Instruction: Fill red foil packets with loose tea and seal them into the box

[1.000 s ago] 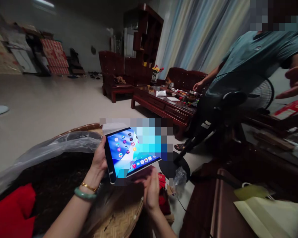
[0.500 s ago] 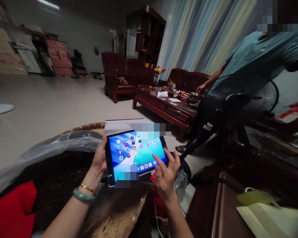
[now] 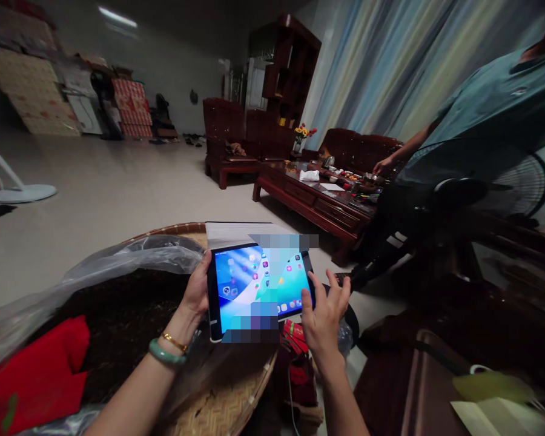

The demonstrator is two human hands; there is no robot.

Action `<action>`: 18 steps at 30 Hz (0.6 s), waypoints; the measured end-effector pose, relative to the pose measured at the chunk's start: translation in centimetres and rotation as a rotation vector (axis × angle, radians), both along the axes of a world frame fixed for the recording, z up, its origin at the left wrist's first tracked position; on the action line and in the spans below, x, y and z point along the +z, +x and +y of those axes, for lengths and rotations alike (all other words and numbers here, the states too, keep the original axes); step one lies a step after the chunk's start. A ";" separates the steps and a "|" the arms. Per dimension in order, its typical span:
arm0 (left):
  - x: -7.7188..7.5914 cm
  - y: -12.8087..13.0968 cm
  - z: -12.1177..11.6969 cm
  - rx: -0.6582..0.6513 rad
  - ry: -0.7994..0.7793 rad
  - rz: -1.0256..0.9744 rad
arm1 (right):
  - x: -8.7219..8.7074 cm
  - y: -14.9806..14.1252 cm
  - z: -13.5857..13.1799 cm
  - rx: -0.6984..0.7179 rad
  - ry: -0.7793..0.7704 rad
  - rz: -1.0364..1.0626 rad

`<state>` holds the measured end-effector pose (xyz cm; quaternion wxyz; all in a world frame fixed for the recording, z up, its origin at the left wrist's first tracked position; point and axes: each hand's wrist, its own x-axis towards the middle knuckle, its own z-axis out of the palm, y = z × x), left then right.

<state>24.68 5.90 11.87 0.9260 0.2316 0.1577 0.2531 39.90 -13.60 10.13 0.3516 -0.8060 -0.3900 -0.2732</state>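
Observation:
A tablet point(image 3: 240, 290) in an opened case with a pale cover flap point(image 3: 229, 233) is held up in front of me, its lit screen showing app icons on a blue wallpaper. My left hand point(image 3: 197, 289) grips its left edge, thumb on the front bezel and fingers behind. Off the tablet's right edge, my right hand point(image 3: 327, 312) is open with its fingers spread. Below the tablet lies a round woven bamboo tray point(image 3: 227, 393) with dark loose material point(image 3: 122, 309), clear plastic sheeting point(image 3: 154, 249) and a red cloth or bag point(image 3: 36, 375). Parts of the screen are pixelated.
A person in a teal shirt point(image 3: 495, 109) stands at the right behind a black fan point(image 3: 518, 181), one hand over a wooden coffee table point(image 3: 295, 191) with tea things. Red packets point(image 3: 295, 336) lie below my right hand. A white stand base point(image 3: 22, 193) is at the left.
The view has swung left, so things sit further right. My right hand has moved from over the screen to the tablet's right edge, fingers spreading. The screen icons have shifted.

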 end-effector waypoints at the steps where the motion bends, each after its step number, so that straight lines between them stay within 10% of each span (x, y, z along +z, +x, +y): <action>1: -0.1 0.0 0.1 0.001 0.000 0.001 | -0.1 0.2 -0.2 -0.003 0.020 0.012; 18: 0.2 -0.2 0.1 -0.052 -0.044 -0.036 | -0.3 0.3 -0.6 0.080 -0.007 0.073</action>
